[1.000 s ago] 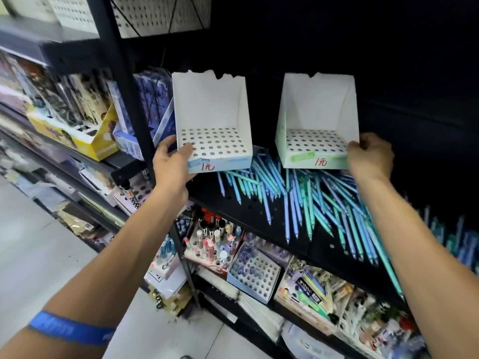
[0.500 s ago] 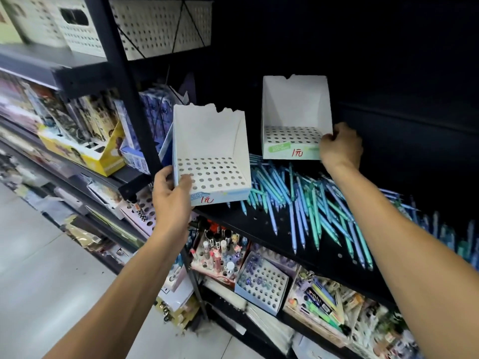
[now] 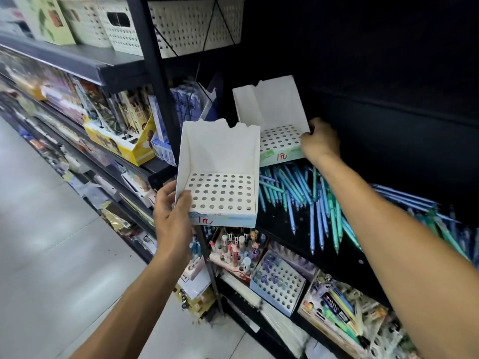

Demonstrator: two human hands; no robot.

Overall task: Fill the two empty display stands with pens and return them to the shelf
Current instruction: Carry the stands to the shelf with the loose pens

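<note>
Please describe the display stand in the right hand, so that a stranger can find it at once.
On the dark shelf, above the loose blue and green pens, the right hand grips a white perforated stand. Its front strip is green; the nearer stand has a blue one.

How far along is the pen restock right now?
Early. Done: nothing filled; both stands' holes are empty. In hand: the left hand holds the blue-trimmed stand off the shelf, and the right hand grips the green-trimmed stand farther back over the loose pens. Left: fill both stands with those pens, then set them back on the shelf.
</note>
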